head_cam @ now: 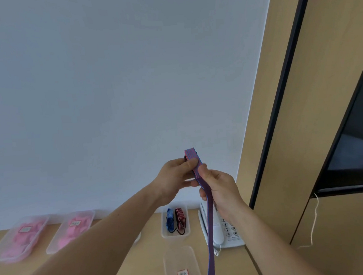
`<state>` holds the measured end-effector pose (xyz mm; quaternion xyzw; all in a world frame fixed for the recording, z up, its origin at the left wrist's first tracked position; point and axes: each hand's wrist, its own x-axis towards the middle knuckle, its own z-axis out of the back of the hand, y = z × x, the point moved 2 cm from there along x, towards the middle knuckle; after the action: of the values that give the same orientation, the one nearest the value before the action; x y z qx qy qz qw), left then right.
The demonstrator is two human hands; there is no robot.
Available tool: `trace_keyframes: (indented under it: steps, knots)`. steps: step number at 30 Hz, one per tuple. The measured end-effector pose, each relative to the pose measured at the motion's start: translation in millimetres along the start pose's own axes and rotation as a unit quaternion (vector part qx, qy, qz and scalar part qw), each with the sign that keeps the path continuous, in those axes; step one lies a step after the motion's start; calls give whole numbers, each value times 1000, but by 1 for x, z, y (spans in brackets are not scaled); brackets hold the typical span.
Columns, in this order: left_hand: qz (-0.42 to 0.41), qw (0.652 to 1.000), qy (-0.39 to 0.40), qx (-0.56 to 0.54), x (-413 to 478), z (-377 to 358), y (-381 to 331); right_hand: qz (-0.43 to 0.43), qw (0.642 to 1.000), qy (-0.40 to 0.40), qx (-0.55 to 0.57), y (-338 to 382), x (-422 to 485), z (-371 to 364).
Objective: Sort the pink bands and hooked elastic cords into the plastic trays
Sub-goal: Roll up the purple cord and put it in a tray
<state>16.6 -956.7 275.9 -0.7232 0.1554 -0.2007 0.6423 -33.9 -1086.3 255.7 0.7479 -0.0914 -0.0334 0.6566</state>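
Cord: striped elastic cord (210, 225), folded on top, hangs before the telephone (229, 230).
Left hand (175, 176): pinches the fold.
Right hand (221, 188): curled around cord.
Tray (163, 225): left of telephone, holds bundled cords (170, 220), seemingly hooked.

- Bright, soft, even light; wall (109, 88) reads blue-grey, paler twd the right.
- Ctr sharp: stripes on hooked elastic cord (210, 220) come thru clean.
- Pink trays (19, 238) at desk's (149, 256) far-left edge look smeared, soft.
- Wide-angle bend: cabinet (267, 132) edges lean hard at right.
- Dark screen (351, 148) shows a faint reflection.
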Motion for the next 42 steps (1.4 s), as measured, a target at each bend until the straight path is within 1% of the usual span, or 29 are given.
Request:
trace_keyframes:
  steps: [3, 6, 8, 10, 12, 15, 16, 18, 20, 21, 22, 23, 24, 25, 27, 29, 30, 31, 32, 33, 34, 35, 37, 40, 42]
  knots:
    - [-66, 996, -36, 42, 2, 4, -4, -30, 998, -37, -41, -4, 0, 3]
    - [-106, 986, -42, 120, 3, 6, -6, -36, 995, -54, -72, -4, 0, 2]
    - [-140, 972, -43, 184, 3, 9, -6, -43, 993, -63, -89, -3, 1, 2]
    - [-192, 942, -51, 270, 2, 12, -5, -54, 993, -62, -86, -2, 2, 3]
    - [-252, 902, -60, 346, -1, 14, -3, -69, 996, -37, -51, 0, 2, 2]
    - [-331, 819, -70, 463, -5, 11, 0, -106, 994, -5, 11, 2, 3, 1]
    - [-351, 800, -72, 481, -7, 10, 1, -114, 993, -2, 18, 3, 4, 1]
    - [-382, 776, -78, 495, -8, 11, 2, -121, 992, 4, 21, 3, 6, 2]
    - [-404, 750, -85, 516, -10, 13, 4, -111, 994, 15, 4, 4, 6, 2]
    - [-405, 743, -82, 527, -9, 15, 5, -102, 995, 19, -7, 5, 5, 2]
    - [-399, 742, -73, 533, -8, 16, 7, -94, 995, 19, -15, 5, 5, 2]
    - [-392, 750, -64, 529, -7, 19, 9, -88, 996, 18, -16, 4, 4, 1]
    - [-382, 767, -52, 513, -6, 22, 10, -82, 996, 17, -10, 4, 4, 1]
    - [-368, 789, -39, 490, -5, 24, 12, -77, 997, 18, 3, 3, 4, 1]
    - [-316, 848, -30, 425, -3, 26, 14, -68, 997, 18, 31, 3, 4, 2]
    - [-218, 927, -50, 300, 0, 26, 13, -51, 997, 22, 46, 4, 3, 2]
    - [-157, 963, -54, 211, 2, 25, 12, -39, 998, 24, 43, 5, 2, 1]
    - [-104, 986, -45, 119, 4, 24, 10, -25, 999, 23, 37, 5, 2, 0]
    - [-63, 997, -25, 38, 4, 21, 8, -13, 999, 20, 29, 6, 2, -1]
    - [-32, 999, -5, -11, 4, 18, 6, -3, 1000, 16, 20, 6, 2, -2]
    - [-8, 999, 10, -33, 4, 15, 5, 6, 1000, 13, 10, 6, 2, -3]
    - [1, 999, 20, -26, 3, 13, 4, 13, 1000, 8, -1, 6, 2, -4]
    - [-14, 1000, 22, -11, 2, 8, 4, 17, 1000, -6, -17, 5, 1, -5]
    - [-42, 998, -12, -34, 3, 8, -1, -4, 999, -31, -32, 1, 1, -5]
    - [-67, 997, -22, -23, 3, 9, -3, -19, 998, -40, -51, -1, 0, -5]
